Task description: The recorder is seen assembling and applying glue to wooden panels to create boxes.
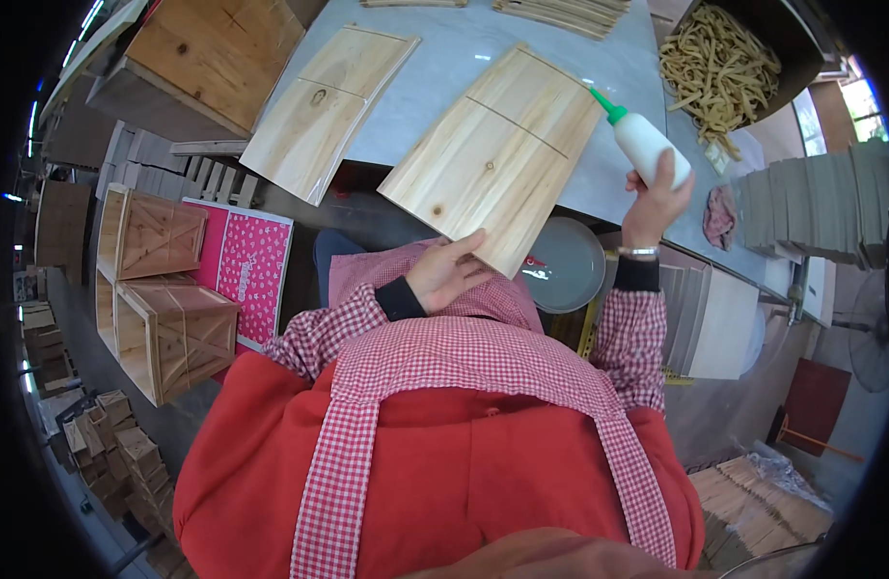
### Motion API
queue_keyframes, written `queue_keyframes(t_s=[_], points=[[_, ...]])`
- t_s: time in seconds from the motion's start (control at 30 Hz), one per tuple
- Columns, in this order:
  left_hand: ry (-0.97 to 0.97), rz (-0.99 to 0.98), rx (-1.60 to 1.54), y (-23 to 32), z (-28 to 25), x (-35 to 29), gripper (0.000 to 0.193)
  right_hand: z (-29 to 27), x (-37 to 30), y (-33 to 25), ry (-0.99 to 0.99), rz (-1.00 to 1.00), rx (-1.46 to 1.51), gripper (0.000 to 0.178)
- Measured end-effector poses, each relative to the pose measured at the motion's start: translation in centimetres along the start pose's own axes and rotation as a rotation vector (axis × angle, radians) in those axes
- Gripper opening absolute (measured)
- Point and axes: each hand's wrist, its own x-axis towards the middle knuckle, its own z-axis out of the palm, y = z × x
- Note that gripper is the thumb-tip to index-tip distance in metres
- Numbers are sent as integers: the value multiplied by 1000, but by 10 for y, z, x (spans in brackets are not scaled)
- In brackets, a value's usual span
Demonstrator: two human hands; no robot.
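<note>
A pale wooden panel [502, 145] with a dark groove across it lies on the table and juts over its near edge. My left hand [448, 274] grips the panel's near corner, thumb on top. My right hand [659, 201] is wrapped round a white squeeze bottle [647, 147] with a green nozzle. The bottle is tilted, its nozzle tip at the panel's far right edge; whether the tip touches the wood I cannot tell. To the left lies a second wooden panel [333, 106], also grooved, with a dark knot.
Thin wooden strips [560, 13] lie on the table's [444, 68] far side. At the right stand a box of tan bands [719, 72], a crumpled pink cloth [719, 217] and stacked grey boards [816, 207]. A grey round basin [563, 265] sits below the edge; wooden crates [179, 333] stand left.
</note>
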Motion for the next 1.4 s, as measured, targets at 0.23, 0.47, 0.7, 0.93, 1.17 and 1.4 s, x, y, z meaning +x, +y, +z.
queue_keyframes(t_s=[0.23,0.47,0.7,0.93,1.17,1.4], points=[[340,81,249,35,-14,-27,24,60,72,75,-161,-29,-152,40],[467,130,303,33,-2,-31,20,104,101,105,-188,-252,-494,59],[491,144,320,36,-3,-28,18,92,123,80,-383,-439,-663,50],[501,170,253,36,-4,-27,20,32,130,44,-418,-539,-786,47],[440,184,202,36,-8,-24,19,7,119,23,-337,-567,-871,46],[406,191,212,32,-8,-25,17,36,61,38,-300,-241,-634,47]])
